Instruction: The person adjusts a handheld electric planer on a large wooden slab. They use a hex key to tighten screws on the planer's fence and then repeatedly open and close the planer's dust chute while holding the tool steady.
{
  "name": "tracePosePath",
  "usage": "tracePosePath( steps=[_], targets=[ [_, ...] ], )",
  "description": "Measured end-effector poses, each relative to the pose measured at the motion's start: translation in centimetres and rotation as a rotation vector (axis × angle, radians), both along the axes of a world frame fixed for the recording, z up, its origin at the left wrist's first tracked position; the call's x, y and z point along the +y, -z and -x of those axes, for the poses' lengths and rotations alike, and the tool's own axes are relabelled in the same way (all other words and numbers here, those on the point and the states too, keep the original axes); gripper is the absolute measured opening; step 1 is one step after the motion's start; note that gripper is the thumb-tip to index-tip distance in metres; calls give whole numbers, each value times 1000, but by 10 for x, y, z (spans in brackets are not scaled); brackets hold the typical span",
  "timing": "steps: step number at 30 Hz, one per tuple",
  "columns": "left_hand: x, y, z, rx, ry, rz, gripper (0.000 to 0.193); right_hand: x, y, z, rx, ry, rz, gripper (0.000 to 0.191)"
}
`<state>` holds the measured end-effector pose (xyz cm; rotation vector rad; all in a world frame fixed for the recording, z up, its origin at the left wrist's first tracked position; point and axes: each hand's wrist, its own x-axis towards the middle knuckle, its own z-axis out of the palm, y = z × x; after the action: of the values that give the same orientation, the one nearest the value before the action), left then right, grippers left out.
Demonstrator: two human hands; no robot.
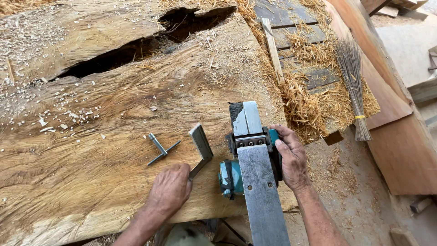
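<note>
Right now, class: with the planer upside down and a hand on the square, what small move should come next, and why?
Probably lift the metal square and lay its blade across the planer's upturned sole. The left hand already grips the square's handle on the slab, the right hand steadies the planer at the cutter, and the T-shaped wrench lies untouched.

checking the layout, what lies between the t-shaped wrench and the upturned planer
The small metal square, held by the left hand, lies between wrench and planer, head view.
</note>
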<state>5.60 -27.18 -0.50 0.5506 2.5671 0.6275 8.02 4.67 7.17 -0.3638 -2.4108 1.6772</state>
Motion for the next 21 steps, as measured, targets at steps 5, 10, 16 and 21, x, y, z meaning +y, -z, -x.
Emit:
tracePosePath(
  steps=[5, 10, 16, 21],
  targets=[
    [16, -14, -2, -196, 56, 39, 24, 27, 8, -7, 40, -139, -138, 58],
    [58, -23, -21, -567, -380, -215, 18, 64, 43, -13, -98, -99, -68, 71],
    [126, -61, -43, -542, -857, -635, 24, 103, 70, -15, 3, -157, -117, 59],
    [182, -113, -59, -479, -1008, -876, 51, 115, 64, -16, 100, -197, -17, 58]
  ],
)
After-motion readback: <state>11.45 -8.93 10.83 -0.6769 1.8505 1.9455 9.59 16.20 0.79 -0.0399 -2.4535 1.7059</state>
